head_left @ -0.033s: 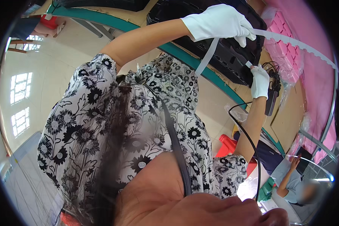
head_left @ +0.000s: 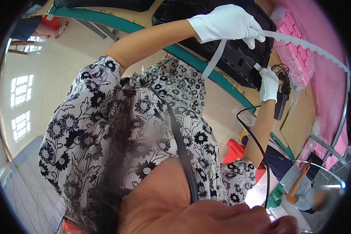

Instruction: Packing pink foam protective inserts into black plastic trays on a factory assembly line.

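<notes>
While the left hand (head_left: 227, 22) keeps its grip closed on the strip (head_left: 300, 43), holding it taut, the right hand (head_left: 269, 84) pinches a white tab (head_left: 257, 67) beside the black tray (head_left: 238, 58).

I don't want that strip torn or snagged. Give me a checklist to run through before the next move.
1. Left hand closed on the white strip: ok.
2. Right hand pinching the small white tab: ok.
3. Strip's loose end hanging free below the left hand: ok.
4. Tab and strip being one piece: cannot tell.
5. Black cable clear of the right forearm: not ok, it runs close alongside.
</notes>
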Action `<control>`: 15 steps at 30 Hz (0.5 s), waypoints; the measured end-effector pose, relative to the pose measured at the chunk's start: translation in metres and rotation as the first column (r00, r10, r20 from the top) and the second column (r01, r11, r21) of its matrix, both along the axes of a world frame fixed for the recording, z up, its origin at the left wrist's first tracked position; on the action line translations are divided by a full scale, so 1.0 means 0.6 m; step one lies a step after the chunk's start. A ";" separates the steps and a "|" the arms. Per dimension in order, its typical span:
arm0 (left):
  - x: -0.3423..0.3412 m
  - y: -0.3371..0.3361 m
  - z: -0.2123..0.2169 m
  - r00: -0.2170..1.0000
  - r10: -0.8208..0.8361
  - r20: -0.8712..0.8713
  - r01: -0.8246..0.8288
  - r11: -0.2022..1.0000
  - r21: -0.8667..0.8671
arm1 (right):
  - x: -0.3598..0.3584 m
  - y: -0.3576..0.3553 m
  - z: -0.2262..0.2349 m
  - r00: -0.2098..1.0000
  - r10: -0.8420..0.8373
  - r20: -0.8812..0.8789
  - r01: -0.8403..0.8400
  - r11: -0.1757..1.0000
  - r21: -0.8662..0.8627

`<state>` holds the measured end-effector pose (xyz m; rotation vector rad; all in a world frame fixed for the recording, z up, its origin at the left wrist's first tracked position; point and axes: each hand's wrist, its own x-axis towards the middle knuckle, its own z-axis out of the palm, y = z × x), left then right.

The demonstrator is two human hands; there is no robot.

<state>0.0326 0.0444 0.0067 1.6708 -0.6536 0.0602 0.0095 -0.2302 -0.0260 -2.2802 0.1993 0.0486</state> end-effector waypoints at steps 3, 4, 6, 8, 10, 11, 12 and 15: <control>0.003 0.000 -0.003 0.998 0.003 0.067 0.001 0.999 -0.048 | 0.008 0.004 -0.001 0.989 -0.095 -0.111 0.092 0.995 -0.040; -0.002 0.005 0.009 0.999 -0.035 -0.006 0.035 0.999 0.013 | 0.012 -0.001 -0.007 0.989 -0.099 -0.112 0.095 0.995 -0.041; -0.005 0.006 0.013 0.994 -0.068 -0.081 0.074 0.995 0.071 | 0.020 -0.012 -0.023 0.999 0.032 -0.013 -0.035 0.920 -0.390; -0.005 0.001 0.006 0.998 0.015 -0.064 -0.005 0.987 0.158 | 0.022 -0.017 -0.028 0.999 0.043 0.012 -0.032 0.883 -0.469; -0.006 0.004 0.006 0.997 0.019 -0.080 -0.006 0.988 0.155 | 0.019 0.004 -0.019 0.997 0.064 0.032 -0.036 0.841 -0.540; -0.006 0.005 0.007 0.995 0.019 -0.093 -0.005 0.989 0.151 | 0.014 0.016 -0.013 0.995 0.060 0.075 -0.001 0.792 -0.611; -0.006 0.006 0.006 0.996 0.020 -0.092 -0.006 0.989 0.150 | 0.005 0.030 -0.007 0.991 0.058 0.120 0.038 0.738 -0.674; -0.007 0.004 0.003 0.998 0.018 -0.067 -0.009 0.990 0.139 | -0.007 0.039 -0.004 0.963 0.085 0.256 0.149 0.625 -0.766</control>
